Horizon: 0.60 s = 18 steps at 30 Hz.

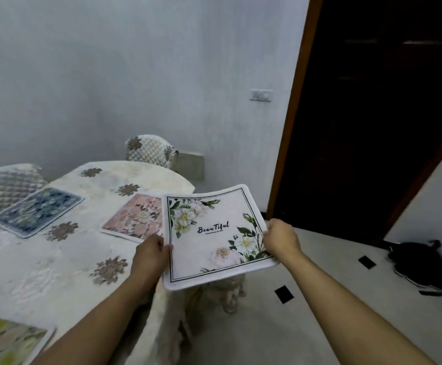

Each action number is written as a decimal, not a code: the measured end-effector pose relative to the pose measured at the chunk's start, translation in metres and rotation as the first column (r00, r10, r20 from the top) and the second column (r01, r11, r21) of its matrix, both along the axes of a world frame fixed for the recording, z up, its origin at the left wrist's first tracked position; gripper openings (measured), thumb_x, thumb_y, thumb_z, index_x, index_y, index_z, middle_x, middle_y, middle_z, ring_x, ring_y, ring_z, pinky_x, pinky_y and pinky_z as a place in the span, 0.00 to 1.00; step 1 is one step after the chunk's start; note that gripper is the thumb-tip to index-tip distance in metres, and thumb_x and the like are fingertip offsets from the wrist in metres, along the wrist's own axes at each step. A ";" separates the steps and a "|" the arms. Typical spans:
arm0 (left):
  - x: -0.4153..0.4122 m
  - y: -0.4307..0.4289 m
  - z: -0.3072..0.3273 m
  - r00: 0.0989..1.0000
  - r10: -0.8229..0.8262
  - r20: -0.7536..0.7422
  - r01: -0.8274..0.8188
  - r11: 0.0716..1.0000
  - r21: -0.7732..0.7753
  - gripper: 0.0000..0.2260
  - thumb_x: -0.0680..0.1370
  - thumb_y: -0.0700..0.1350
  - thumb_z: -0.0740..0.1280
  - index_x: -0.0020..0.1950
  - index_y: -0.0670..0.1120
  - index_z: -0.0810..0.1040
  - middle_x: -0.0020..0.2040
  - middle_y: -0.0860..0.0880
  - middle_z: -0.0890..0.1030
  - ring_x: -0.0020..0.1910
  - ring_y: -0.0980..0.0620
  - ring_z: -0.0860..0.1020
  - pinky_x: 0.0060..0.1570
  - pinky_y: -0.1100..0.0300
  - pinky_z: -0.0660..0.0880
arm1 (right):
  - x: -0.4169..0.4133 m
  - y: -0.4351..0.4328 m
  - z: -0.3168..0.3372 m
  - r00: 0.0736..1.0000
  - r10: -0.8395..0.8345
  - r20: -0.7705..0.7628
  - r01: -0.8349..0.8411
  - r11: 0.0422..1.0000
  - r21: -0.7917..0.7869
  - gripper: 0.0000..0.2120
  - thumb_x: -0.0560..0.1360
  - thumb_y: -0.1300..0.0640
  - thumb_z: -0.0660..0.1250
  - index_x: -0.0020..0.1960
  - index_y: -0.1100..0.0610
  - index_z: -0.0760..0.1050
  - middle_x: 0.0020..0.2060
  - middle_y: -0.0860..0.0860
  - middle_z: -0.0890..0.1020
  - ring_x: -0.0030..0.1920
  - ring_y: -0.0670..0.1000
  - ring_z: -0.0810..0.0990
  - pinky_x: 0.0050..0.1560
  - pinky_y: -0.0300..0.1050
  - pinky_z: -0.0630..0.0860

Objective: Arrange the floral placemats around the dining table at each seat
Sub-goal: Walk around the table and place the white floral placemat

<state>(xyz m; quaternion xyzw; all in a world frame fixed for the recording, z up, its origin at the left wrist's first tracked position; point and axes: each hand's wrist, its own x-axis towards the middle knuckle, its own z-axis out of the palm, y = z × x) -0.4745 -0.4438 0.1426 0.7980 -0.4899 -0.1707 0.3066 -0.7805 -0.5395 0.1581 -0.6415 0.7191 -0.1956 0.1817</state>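
I hold a white placemat (212, 233) with white flowers and the word "Beautiful" flat in the air, off the table's right edge. My left hand (150, 250) grips its left edge and my right hand (280, 237) grips its right edge. Three other mats lie on the dining table (56, 259): a pink floral placemat (135, 219) partly hidden behind the white one, a blue floral placemat (38, 210) at the far left, and a yellow-green floral placemat (6, 341) at the near left corner.
The table wears a cream cloth with brown flower motifs. Quilted chairs stand at the far end (148, 150) and at the left (6, 185). A dark wooden door (372, 114) is to the right, and a black bag (419, 262) lies on the tiled floor.
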 end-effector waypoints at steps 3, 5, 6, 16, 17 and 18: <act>-0.062 -0.049 0.002 0.999 -0.028 -0.016 0.028 1.000 0.015 0.10 0.75 0.48 0.69 0.36 0.48 0.71 0.34 0.48 0.77 0.37 0.45 0.76 0.35 0.55 0.69 | -0.065 -0.040 0.004 1.000 -0.018 -0.008 0.018 1.000 0.012 0.06 0.73 0.55 0.63 0.37 0.52 0.71 0.34 0.50 0.76 0.33 0.52 0.74 0.33 0.42 0.68; -0.096 -0.077 0.003 0.999 -0.032 -0.007 0.032 0.999 0.008 0.12 0.74 0.47 0.70 0.34 0.48 0.71 0.31 0.49 0.76 0.32 0.49 0.74 0.31 0.57 0.67 | -0.099 -0.066 0.004 0.999 -0.029 -0.020 0.029 0.999 0.023 0.08 0.74 0.55 0.63 0.36 0.51 0.70 0.34 0.49 0.77 0.32 0.49 0.74 0.29 0.41 0.66; -0.110 -0.089 0.002 0.999 -0.034 0.002 0.034 0.999 0.010 0.13 0.74 0.47 0.70 0.33 0.47 0.71 0.30 0.49 0.76 0.29 0.52 0.73 0.29 0.58 0.65 | -0.113 -0.079 0.003 0.999 -0.030 -0.030 0.031 0.999 0.031 0.08 0.74 0.55 0.63 0.37 0.51 0.70 0.34 0.49 0.77 0.33 0.49 0.75 0.27 0.41 0.65; -0.136 -0.234 -0.011 0.999 -0.015 -0.035 0.018 0.997 0.075 0.10 0.75 0.48 0.69 0.40 0.41 0.77 0.34 0.45 0.81 0.35 0.47 0.79 0.35 0.55 0.73 | -0.138 -0.233 -0.018 0.999 0.000 -0.045 0.002 0.999 0.039 0.08 0.75 0.56 0.63 0.36 0.51 0.70 0.33 0.48 0.77 0.32 0.48 0.77 0.26 0.41 0.67; -0.137 -0.254 -0.014 0.998 -0.014 -0.060 0.018 0.998 0.062 0.10 0.74 0.47 0.69 0.40 0.41 0.78 0.35 0.44 0.82 0.36 0.46 0.79 0.36 0.52 0.75 | -0.138 -0.250 -0.019 0.999 -0.004 -0.049 0.005 0.999 0.035 0.08 0.75 0.56 0.63 0.36 0.51 0.70 0.33 0.48 0.78 0.33 0.49 0.77 0.27 0.42 0.69; -0.138 -0.280 -0.017 0.997 -0.016 -0.074 0.020 0.999 0.049 0.09 0.74 0.47 0.69 0.39 0.41 0.78 0.35 0.45 0.82 0.36 0.46 0.80 0.37 0.51 0.76 | -0.140 -0.272 -0.020 0.999 -0.015 -0.042 0.016 0.999 0.028 0.08 0.74 0.55 0.63 0.36 0.50 0.70 0.33 0.48 0.78 0.33 0.49 0.78 0.28 0.43 0.72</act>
